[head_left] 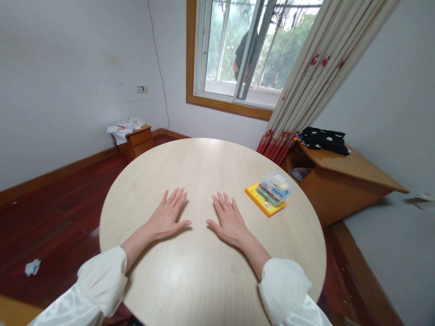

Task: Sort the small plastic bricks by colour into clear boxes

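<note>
My left hand (168, 215) lies palm down on the round pale wooden table (204, 163), its fingers stretched out and the thumb pointing right. To its right, my right hand (229, 220) rests the same way, fingers spread and thumb toward the left hand. Neither holds anything. Beyond my right hand, on the right side of the tabletop, lies a flat yellow box (267, 209). On top of it sits a clear plastic case (279, 184) with small items inside that I cannot make out.
A wooden desk (343, 165) on the right carries folded black cloth with white spots (324, 139). At the back left stands a small drawer cabinet (141, 139) under papers. A curtain (312, 72) hangs beside the window; a person (242, 54) shows through the glass. Crumpled paper (32, 267) lies on the floor.
</note>
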Demonstrator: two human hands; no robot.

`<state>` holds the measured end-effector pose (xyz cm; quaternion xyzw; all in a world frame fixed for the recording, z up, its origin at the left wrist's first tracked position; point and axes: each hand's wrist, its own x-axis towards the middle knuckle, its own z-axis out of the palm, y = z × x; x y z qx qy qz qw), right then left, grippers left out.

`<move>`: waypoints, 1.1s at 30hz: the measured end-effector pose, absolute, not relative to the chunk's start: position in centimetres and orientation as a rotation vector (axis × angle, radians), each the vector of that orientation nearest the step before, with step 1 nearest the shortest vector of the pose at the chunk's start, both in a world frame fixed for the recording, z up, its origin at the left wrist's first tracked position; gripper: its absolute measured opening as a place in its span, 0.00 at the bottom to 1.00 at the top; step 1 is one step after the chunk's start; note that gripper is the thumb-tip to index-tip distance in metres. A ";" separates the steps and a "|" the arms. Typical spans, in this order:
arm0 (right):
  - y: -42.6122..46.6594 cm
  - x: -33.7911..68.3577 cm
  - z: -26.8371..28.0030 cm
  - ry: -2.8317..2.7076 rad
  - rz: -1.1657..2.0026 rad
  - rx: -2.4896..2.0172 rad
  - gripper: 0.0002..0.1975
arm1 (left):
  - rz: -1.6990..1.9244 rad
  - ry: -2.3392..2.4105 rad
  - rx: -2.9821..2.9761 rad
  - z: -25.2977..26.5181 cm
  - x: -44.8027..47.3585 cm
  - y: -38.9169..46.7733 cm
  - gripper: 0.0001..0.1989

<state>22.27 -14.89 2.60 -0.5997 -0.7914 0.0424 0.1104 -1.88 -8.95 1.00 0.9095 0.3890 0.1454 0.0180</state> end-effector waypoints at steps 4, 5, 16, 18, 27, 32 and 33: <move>-14.7 21.7 1.7 -2.399 0.189 -1.768 0.42 | 0.294 1.105 2.896 0.5 -0.6 -9.0 0.45; -14.7 21.8 1.5 -2.406 0.209 -1.773 0.42 | 0.258 1.092 2.894 0.4 -0.5 -8.9 0.45; -14.7 21.8 0.9 -2.397 0.242 -1.796 0.42 | 0.209 1.069 2.892 -0.6 -0.5 -8.7 0.45; -14.7 21.8 0.9 -2.400 0.244 -1.798 0.42 | 0.214 1.070 2.891 -0.6 -0.4 -8.7 0.45; -14.7 21.7 1.1 -2.398 0.229 -1.800 0.41 | 0.200 1.079 2.888 -0.4 -0.4 -8.8 0.46; -14.7 21.7 1.0 -2.394 0.229 -1.801 0.41 | 0.228 1.069 2.891 -0.6 -0.5 -8.8 0.45; -14.7 21.7 1.0 -2.393 0.231 -1.804 0.41 | 0.232 1.066 2.887 -0.6 -0.5 -8.8 0.45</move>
